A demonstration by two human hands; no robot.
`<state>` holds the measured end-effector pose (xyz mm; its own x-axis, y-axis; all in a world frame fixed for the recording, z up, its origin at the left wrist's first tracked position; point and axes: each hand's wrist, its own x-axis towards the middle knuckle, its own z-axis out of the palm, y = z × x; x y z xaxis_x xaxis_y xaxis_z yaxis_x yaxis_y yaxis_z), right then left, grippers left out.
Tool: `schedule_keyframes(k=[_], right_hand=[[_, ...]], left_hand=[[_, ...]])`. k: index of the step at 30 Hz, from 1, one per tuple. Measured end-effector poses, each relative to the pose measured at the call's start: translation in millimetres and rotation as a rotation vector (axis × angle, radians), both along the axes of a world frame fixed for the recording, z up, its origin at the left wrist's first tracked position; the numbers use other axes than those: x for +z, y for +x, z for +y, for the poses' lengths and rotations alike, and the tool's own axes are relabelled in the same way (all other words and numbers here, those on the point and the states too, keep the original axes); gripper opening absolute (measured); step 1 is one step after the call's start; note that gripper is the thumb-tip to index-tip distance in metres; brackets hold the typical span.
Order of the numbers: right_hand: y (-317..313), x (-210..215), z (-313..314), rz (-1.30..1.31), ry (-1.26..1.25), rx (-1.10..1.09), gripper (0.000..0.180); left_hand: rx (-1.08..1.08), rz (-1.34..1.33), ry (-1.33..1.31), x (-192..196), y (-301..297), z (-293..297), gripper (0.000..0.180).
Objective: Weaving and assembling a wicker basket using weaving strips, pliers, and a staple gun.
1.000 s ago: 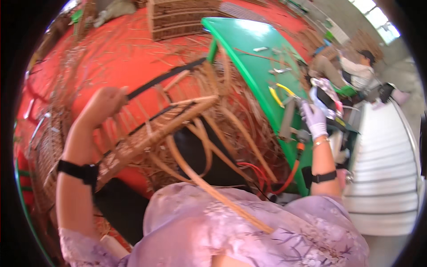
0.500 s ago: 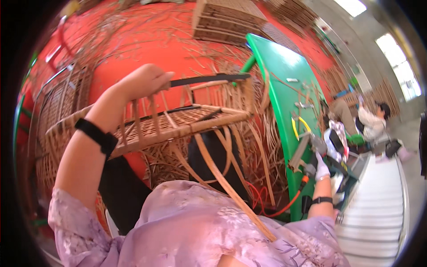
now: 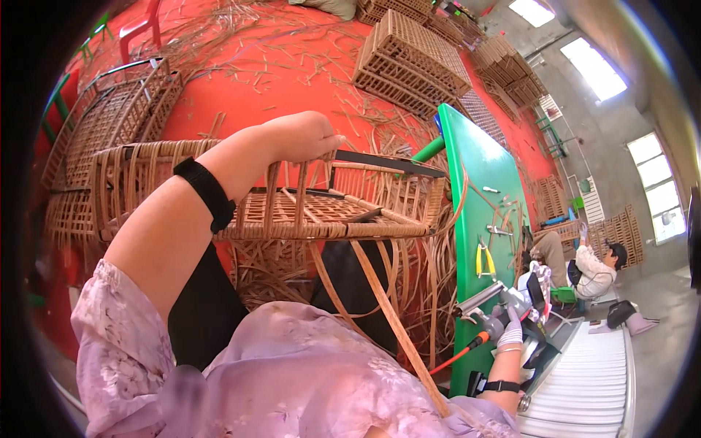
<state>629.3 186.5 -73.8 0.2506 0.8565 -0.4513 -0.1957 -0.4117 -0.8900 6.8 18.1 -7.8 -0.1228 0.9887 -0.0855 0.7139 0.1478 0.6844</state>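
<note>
My left hand [image 3: 307, 137] is closed around the black top rail [image 3: 394, 162] of a half-woven wicker basket frame [image 3: 328, 232], which rests across my lap. Woven strips wrap its lower edge and open lattice forms its base. A long loose wicker strip [image 3: 387, 306] hangs from the frame toward my shirt. To the right, my gloved right hand [image 3: 511, 330] is wrapped around a grey air-powered staple gun [image 3: 515, 301]. An orange air hose [image 3: 460, 354] runs from the gun, whose long metal head points left over the green table's edge.
The green table [image 3: 475, 157] holds yellow-handled pliers [image 3: 485, 259] and small metal tools. Stacked wicker baskets [image 3: 412, 62] stand beyond on the red floor, among scattered strips. More wicker frames [image 3: 120, 109] lie at left. A person [image 3: 595, 266] sits at far right.
The whole view has shifted, with more of the room showing. My right hand has brought the staple gun nearer and leftward over the table. My left hand keeps its grip on the rail.
</note>
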Motion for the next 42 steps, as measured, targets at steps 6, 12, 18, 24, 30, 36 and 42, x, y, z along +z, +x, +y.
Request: schedule_keyframes(k=[6,12,18,24,30,36,42], right_hand=[[23.6,14.9,-4.5,0.022,-0.027,-0.075,0.023],[-51.7,90.4,-30.6,-0.086,0.273,0.067,0.015],[-193.3,146.8,-86.7,-0.233,0.606,0.67,0.024],[-304.5,159.5,-114.5,-0.536,0.548,1.236,0.026],[-355.4,153.5,-117.3,-0.792,0.765,1.425,0.025],[-364.8,144.4,-111.2,-0.809,0.688,1.446,0.026],[-361.1,139.2,-102.0,-0.726,0.72,1.407,0.03]], left_hand=[[-0.024,0.084,0.002,5.0,3.7,0.4,0.055],[0.003,0.036,0.007,0.2,0.1,3.2,0.05],[0.043,-0.003,-0.041,2.1,3.6,3.1,0.049],[0.058,-0.001,0.004,-9.4,-2.6,4.0,0.049],[0.0,0.082,0.009,-5.8,-1.0,6.8,0.051],[-0.013,0.124,0.052,-5.5,-1.3,3.3,0.052],[-0.029,0.1,0.06,-4.7,-0.9,1.9,0.051]])
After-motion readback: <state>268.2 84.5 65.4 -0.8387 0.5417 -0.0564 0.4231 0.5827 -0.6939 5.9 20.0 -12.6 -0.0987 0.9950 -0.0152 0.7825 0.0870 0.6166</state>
